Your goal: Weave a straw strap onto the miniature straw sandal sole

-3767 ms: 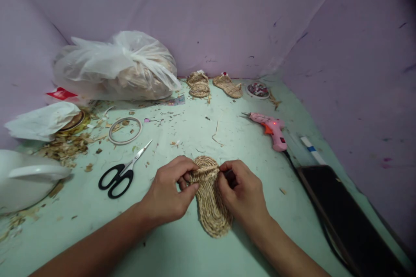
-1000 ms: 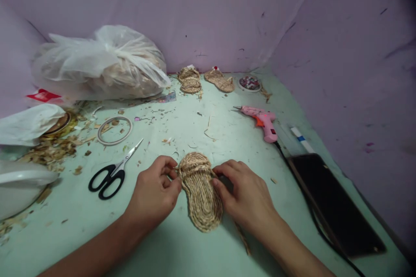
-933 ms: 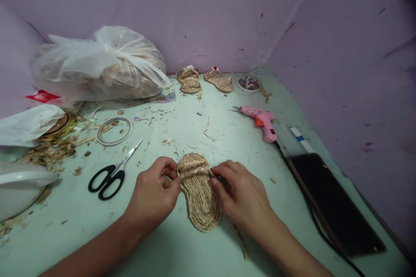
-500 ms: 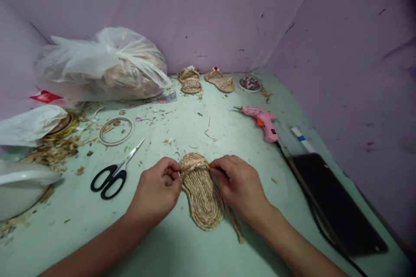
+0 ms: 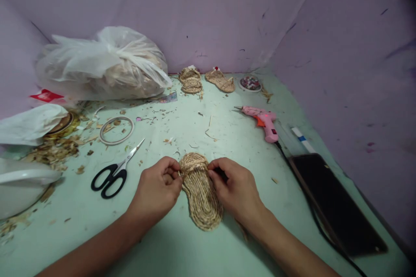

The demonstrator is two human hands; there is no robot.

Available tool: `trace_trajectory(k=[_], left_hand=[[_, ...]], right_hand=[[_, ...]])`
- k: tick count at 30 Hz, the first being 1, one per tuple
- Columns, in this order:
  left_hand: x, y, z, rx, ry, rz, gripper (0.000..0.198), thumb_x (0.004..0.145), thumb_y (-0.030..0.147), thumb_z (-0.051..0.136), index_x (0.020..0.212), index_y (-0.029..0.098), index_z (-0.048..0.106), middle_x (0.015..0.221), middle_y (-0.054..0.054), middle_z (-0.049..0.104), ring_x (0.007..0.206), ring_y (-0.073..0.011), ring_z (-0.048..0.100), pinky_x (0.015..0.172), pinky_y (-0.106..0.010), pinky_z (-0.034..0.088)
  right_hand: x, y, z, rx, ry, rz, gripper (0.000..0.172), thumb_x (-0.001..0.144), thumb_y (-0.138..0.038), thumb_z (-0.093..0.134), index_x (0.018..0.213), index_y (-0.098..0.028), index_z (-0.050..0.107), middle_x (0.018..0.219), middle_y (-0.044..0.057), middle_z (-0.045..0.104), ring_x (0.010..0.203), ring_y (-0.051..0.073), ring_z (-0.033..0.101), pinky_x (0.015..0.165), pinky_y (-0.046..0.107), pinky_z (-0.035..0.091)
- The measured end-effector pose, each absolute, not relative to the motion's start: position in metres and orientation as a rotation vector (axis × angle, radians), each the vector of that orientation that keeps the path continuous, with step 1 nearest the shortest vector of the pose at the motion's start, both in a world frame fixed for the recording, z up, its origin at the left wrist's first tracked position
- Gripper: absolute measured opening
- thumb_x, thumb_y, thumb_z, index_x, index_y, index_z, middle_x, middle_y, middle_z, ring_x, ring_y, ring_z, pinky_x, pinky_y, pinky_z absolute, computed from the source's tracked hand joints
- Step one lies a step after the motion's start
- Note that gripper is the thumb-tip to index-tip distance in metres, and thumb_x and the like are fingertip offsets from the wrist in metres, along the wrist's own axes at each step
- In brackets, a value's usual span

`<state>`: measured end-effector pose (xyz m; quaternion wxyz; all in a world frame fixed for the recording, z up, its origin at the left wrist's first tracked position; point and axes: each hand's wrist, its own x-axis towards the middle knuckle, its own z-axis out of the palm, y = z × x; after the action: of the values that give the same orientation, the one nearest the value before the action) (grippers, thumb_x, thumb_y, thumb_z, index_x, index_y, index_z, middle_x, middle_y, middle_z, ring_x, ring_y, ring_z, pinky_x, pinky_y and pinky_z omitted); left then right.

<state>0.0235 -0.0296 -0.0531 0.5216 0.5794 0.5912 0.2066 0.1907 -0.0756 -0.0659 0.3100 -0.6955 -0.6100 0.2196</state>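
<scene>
A small slipper (image 5: 204, 203) of coiled straw cord lies flat on the green table, its rounded heel toward me. A band of the same cord (image 5: 195, 166) crosses its upper part. My left hand (image 5: 162, 181) is closed at the left edge, thumb and fingertips pinching where the band meets the sole. On the opposite edge, my right hand (image 5: 232, 184) pinches the band's right end between thumb and forefinger. A loose tail of cord (image 5: 242, 230) shows beneath my right wrist, mostly hidden by it.
Black-handled scissors (image 5: 113, 177) and a tape roll (image 5: 117, 130) lie left. A pink glue gun (image 5: 261, 119) and a dark phone-like slab (image 5: 338, 203) are right. Behind stand a tied plastic bag (image 5: 107, 67), two small slippers (image 5: 190, 80) and a dish of beads (image 5: 250, 83). Straw scraps litter the left.
My right hand has shifted slightly left, its fingertips closer over the slipper's right edge. The cord tail is now more covered by my wrist. My left hand stays in place.
</scene>
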Motion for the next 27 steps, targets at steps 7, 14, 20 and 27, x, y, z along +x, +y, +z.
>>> trace_trajectory(k=[7,14,20,27], left_hand=[[0.025,-0.029,-0.050,1.348,1.402,0.468,0.010,0.065,0.017,0.053,0.071,0.019,0.046,0.047,0.008,0.043,0.042,-0.0078,0.045,0.038,-0.017,0.035],[0.023,-0.028,-0.052,1.376,1.370,0.439,0.009,0.067,0.019,0.053,0.071,0.019,0.045,0.050,0.007,0.044,0.044,-0.0076,0.045,0.039,-0.017,0.034],[0.020,-0.029,-0.049,1.616,1.362,0.377,0.007,0.069,0.023,0.053,0.071,0.019,0.049,0.050,0.007,0.042,0.046,-0.0077,0.040,0.043,-0.018,0.032],[0.013,-0.024,-0.036,1.886,1.434,0.511,0.023,0.064,0.019,0.047,0.086,0.018,0.054,0.062,0.004,0.050,0.048,-0.0093,0.042,0.045,-0.020,0.034]], right_hand=[[0.185,-0.075,-0.061,-1.553,-0.958,1.130,0.006,0.070,-0.023,0.059,0.074,-0.018,0.060,0.066,0.000,0.061,0.059,0.013,0.055,0.055,0.026,0.044],[0.181,-0.075,-0.057,-1.456,-0.825,1.226,0.013,0.063,-0.020,0.064,0.074,-0.017,0.058,0.067,0.000,0.060,0.061,0.012,0.055,0.056,0.025,0.045],[0.186,-0.070,-0.057,-1.514,-0.795,1.199,0.014,0.061,-0.016,0.065,0.070,-0.017,0.055,0.062,-0.003,0.057,0.055,0.010,0.053,0.052,0.022,0.042],[0.200,-0.059,-0.057,-1.499,-0.775,1.431,0.023,0.055,-0.015,0.069,0.075,-0.016,0.056,0.064,-0.001,0.061,0.055,0.010,0.055,0.054,0.023,0.044]])
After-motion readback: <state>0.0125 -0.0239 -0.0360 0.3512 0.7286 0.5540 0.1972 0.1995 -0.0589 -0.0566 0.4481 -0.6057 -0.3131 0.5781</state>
